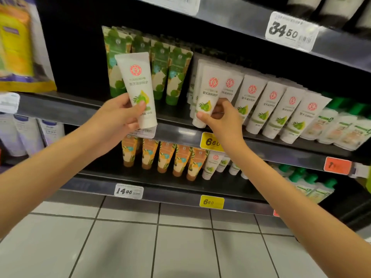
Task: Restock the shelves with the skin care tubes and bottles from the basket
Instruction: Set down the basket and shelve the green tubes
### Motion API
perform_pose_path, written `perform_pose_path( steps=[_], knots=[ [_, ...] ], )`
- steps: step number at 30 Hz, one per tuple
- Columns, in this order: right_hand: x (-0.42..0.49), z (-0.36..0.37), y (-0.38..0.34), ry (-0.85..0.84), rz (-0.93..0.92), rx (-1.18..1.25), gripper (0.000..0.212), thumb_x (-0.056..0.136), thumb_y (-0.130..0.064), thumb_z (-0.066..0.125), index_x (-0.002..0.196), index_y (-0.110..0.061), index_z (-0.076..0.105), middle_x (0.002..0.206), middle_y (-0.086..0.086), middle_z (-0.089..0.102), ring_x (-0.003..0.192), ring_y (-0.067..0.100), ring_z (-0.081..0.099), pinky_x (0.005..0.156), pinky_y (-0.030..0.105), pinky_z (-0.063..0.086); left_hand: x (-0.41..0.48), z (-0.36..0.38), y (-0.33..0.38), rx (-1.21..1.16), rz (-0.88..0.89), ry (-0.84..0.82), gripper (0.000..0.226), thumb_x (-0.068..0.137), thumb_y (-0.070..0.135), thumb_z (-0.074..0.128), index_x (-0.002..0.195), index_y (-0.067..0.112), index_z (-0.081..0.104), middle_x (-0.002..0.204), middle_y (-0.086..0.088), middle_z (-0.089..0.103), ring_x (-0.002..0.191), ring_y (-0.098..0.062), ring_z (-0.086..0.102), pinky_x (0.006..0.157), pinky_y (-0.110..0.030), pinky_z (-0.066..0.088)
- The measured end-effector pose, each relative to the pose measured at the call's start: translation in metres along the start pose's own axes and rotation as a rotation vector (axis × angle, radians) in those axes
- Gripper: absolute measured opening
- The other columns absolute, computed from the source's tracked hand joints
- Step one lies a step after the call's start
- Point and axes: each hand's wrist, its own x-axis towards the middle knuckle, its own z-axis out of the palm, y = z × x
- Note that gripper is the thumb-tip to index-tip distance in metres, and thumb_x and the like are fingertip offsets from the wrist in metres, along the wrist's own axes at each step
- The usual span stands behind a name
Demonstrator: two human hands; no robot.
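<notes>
Partly, the left hand (118, 115) hid the lower label of a white tube (136, 85), which it gripped between thumb and curled fingers in front of the green tubes (172, 77). The right hand (219, 117) pinched a second tube (206, 97) near its cap, at the left end of the white row on the middle shelf (176, 133). The small print was blurred. Pale floor tiles (160, 247) lay below.

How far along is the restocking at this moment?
Looks done: a row of white tubes stands on the middle shelf. In hand: the right hand grips the end tube at that row's left edge, and the left hand holds a matching tube in front of the green tubes, not yet shelved. Left: at least that tube; the basket is out of view, so remaining stock cannot be judged.
</notes>
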Motion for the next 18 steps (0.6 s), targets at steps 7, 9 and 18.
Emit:
perform_pose_path(
  steps=[7,9,18],
  knots=[
    [-0.004,0.011,0.0,0.076,0.015,0.007,0.037,0.08,-0.02,0.072,0.109,-0.005,0.057,0.096,-0.004,0.06,0.082,0.004,0.056,0.064,0.0,0.045,-0.009,0.005,-0.001,-0.02,-0.029,-0.043,0.027,0.088,0.015,0.053,0.113,0.026,0.054,0.113,0.008,0.064,0.099,-0.004,0.064,0.065,-0.018,0.056],
    [-0.005,0.012,-0.001,0.088,0.03,0.02,0.038,0.079,-0.02,0.072,0.111,-0.004,0.057,0.097,-0.003,0.06,0.084,0.005,0.057,0.064,0.0,0.045,-0.011,0.007,-0.002,-0.025,-0.037,-0.052,0.024,0.089,0.014,0.053,0.107,0.028,0.056,0.108,0.009,0.065,0.092,-0.001,0.066,0.062,-0.016,0.055],
    [0.001,0.02,-0.001,0.16,0.104,0.021,0.034,0.078,-0.021,0.073,0.102,-0.008,0.054,0.095,-0.002,0.059,0.083,0.007,0.055,0.06,0.001,0.043,-0.017,0.005,-0.002,-0.011,-0.081,-0.046,0.026,0.09,0.013,0.052,0.113,0.024,0.054,0.109,0.006,0.064,0.095,-0.006,0.064,0.059,-0.015,0.054]
  ],
)
